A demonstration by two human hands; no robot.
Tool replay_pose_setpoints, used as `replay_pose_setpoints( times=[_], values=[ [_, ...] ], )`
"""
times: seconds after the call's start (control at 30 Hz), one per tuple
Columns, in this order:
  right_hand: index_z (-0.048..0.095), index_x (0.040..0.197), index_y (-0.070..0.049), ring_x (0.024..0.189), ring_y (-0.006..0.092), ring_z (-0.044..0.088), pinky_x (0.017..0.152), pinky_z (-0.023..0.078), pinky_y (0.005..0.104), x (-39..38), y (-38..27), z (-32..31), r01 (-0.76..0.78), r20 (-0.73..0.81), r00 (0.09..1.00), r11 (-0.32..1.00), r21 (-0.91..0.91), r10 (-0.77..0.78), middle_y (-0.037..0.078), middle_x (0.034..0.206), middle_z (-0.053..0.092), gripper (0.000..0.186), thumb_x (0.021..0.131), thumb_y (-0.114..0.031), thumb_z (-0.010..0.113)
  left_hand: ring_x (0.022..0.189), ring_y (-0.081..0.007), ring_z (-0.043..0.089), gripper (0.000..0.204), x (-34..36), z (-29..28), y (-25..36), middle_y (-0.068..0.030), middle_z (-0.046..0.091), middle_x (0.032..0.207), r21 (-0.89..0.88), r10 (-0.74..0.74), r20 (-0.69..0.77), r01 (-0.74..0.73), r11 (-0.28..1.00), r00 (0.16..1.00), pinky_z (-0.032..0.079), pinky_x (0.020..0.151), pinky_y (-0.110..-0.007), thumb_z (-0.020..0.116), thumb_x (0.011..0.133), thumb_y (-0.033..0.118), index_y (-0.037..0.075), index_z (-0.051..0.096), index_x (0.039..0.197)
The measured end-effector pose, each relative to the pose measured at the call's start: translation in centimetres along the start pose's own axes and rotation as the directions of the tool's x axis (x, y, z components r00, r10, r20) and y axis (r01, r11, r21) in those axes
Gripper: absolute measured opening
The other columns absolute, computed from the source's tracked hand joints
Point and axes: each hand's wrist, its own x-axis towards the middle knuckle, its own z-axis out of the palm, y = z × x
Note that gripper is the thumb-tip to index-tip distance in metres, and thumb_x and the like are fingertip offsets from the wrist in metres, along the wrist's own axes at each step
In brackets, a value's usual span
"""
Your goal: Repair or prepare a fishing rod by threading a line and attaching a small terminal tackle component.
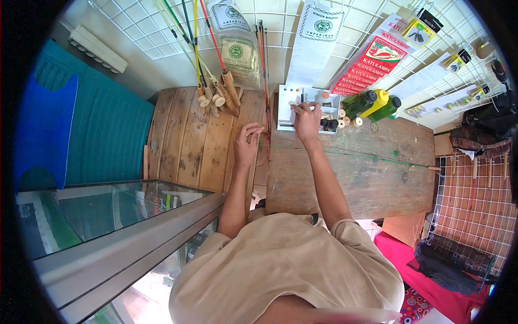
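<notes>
A thin green fishing rod (356, 154) lies across the wooden table, its handle end at the right edge. Its fine tip runs toward my left hand (246, 144), whose fingers are bent together in a pinch; whatever lies between them is too small to name. Over a white compartment tray (285, 116) at the back of the table, my right hand (307, 123) reaches in with thumb and fingertips closed together. Its fingers hide what they touch. Small coloured pieces and dark round items (329, 125) sit in the tray's compartments.
Beside the tray stand wooden spools (357, 122), green bottles (385, 109) and a yellow bottle (377, 102). Several rods with wooden handles (231, 89) lean at the back left. Packets hang on the white wire grid (356, 11). A glass case (129, 232) stands at lower left.
</notes>
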Motion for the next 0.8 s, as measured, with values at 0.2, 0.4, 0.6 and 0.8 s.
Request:
replay_pose_setpoints(
  times=[0.2,0.4,0.6,0.8],
  values=[
    [0.075,0.093,-0.016,0.101,0.0282,0.047,0.087,0.038,0.039,1.2,0.7,1.2,0.036,0.118,0.993,0.997,-0.067,-0.028,0.001,0.097,0.066,0.024,0.075,-0.005,0.063,0.095,-0.0153,0.066,0.014,0.2,0.2,-0.1,-0.0102,0.071,0.098,-0.049,-0.074,0.019,0.075,0.996,0.997,0.047,0.088,-0.026,0.052,0.093,0.003,-0.003,0.058,0.104],
    [0.075,0.087,-0.014,0.099,0.027,0.048,0.085,0.038,0.0383,1.9,0.6,0.8,0.079,0.133,0.989,0.995,-0.063,-0.07,0.001,0.094,0.066,0.017,0.073,-0.01,0.066,0.094,-0.0145,0.066,0.014,0.3,0.4,-0.3,-0.0099,0.071,0.094,-0.136,-0.105,0.004,0.105,0.985,0.994,0.048,0.088,-0.027,0.05,0.093,-0.001,-0.005,0.062,0.1],
    [0.071,0.085,-0.011,0.091,0.0281,0.049,0.083,0.039,0.038,1.8,-0.5,-0.4,0.052,0.003,0.999,0.969,0.24,-0.054,0.003,0.086,0.065,0.015,0.07,-0.01,0.07,0.094,-0.0155,0.066,0.018,0.4,0.6,-0.9,-0.0104,0.071,0.096,-0.088,-0.027,-0.037,0.024,0.996,0.999,0.048,0.088,-0.027,0.057,0.092,0.003,-0.002,0.057,0.109],
    [0.07,0.087,-0.008,0.084,0.0244,0.052,0.081,0.041,0.0342,-1.2,-3.6,-1.7,-0.075,0.099,0.995,0.762,0.643,0.015,0.004,0.087,0.066,0.015,0.072,-0.004,0.07,0.094,-0.0156,0.066,0.029,0.2,0.7,1.6,-0.0108,0.071,0.098,-0.226,-0.117,-0.025,0.108,0.968,0.993,0.047,0.088,-0.027,0.061,0.091,0.01,0.0,0.051,0.116]
  ],
)
